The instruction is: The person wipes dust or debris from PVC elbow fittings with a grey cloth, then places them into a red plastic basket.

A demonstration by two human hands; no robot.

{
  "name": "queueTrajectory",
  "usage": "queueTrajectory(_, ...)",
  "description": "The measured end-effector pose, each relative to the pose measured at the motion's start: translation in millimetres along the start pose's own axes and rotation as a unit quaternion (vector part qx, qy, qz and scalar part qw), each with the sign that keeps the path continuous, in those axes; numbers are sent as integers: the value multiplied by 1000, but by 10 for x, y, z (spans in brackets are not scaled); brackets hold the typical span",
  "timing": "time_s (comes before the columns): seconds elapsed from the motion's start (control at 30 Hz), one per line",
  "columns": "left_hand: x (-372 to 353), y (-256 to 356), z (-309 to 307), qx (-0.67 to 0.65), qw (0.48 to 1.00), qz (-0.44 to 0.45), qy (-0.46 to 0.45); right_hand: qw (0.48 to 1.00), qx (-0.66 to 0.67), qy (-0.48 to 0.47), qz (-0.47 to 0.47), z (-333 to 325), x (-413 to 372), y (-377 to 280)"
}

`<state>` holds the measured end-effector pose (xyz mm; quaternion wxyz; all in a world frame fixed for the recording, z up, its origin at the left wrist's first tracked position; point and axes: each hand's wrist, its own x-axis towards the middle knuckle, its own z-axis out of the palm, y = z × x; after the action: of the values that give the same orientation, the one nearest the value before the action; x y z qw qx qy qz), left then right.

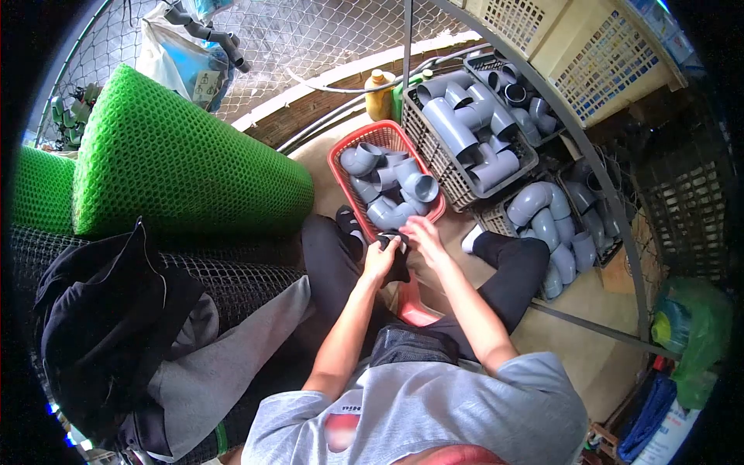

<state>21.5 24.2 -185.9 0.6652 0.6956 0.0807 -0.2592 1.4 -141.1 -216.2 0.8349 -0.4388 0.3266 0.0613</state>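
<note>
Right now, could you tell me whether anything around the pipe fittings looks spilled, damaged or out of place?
Nothing stands out. The grey fittings sit inside the red basket and the dark crates, none spilled; the left hand and right hand hold a dark item.

The person wears a light grey short-sleeved T-shirt with small dark lettering and a reddish print on the chest. Black trousers cover both legs. The left foot shows a black sock with white stripes, the right a white sock. Forearms, the left hand and the right hand are bare.
</note>
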Motion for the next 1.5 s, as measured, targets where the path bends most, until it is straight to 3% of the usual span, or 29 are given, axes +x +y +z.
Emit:
queueTrajectory(0.07,-11,14,27,-81,992,-56,-82,973,-208,-47,-90,-9,-190,93)
queueTrajectory(0.13,-9,-2,42,-73,990,-55,-105,982,-160,-35,-95,22,-428,-45)
queueTrajectory(0.2,-33,122,4,-72,990,-43,-116,962,-227,-115,-96,1,-630,-261)
queueTrajectory(0.23,-44,221,-20,-54,990,-59,-119,961,-243,-101,-90,21,-770,-352)
queueTrajectory(0.27,-16,268,-39,-47,990,-33,-132,914,-395,-67,-64,32,-926,-553)
queueTrajectory(0.37,-5,439,-61,28,981,-63,-179,893,-425,-89,-115,-232,-981,-543)
queueTrajectory(0.43,-43,535,-28,65,978,-33,-193,827,-453,-29,-332,-386,-1021,-499)
queueTrajectory(0.47,-67,588,-19,101,973,-2,-206,827,-453,-29,-333,-401,-1084,-548)
queueTrajectory(0.53,-80,616,-39,135,967,-16,-214,891,-375,-5,-256,-455,-1226,-671)
queueTrajectory(0.6,133,176,-66,48,985,-28,-164,885,-417,8,-208,-519,-1316,-792)
queueTrajectory(0.73,202,-8,-23,150,971,47,-181,864,-453,55,-212,-636,-1349,-751)
queueTrajectory(0.8,178,-3,-29,148,968,20,-204,883,-423,48,-196,-701,-1306,-657)
queueTrajectory(0.87,123,-12,-27,124,944,103,-290,897,-391,34,-204,-662,-1323,-589)
queueTrajectory(0.9,119,11,-40,108,933,84,-332,901,-390,2,-192,-596,-1366,-607)
queueTrajectory(0.97,-12,134,37,117,927,112,-338,903,-388,-64,-176,-590,-1311,-566)
queueTrajectory(1.07,-172,344,46,124,915,140,-358,903,-368,-90,-200,-493,-1229,-470)
queueTrajectory(1.13,-100,242,5,108,920,32,-376,896,-382,-84,-212,-444,-1202,-469)
queueTrajectory(1.17,61,29,-24,118,914,28,-387,886,-403,-66,-219,-438,-1177,-460)
queueTrajectory(1.27,32,51,2,157,935,86,-307,848,-478,-19,-226,-421,-1230,-547)
queueTrajectory(1.4,13,164,-20,307,910,159,-227,781,-595,19,-190,-572,-1234,-584)
queueTrajectory(1.5,-34,253,-11,279,931,96,-214,771,-616,24,-157,-579,-1307,-759)
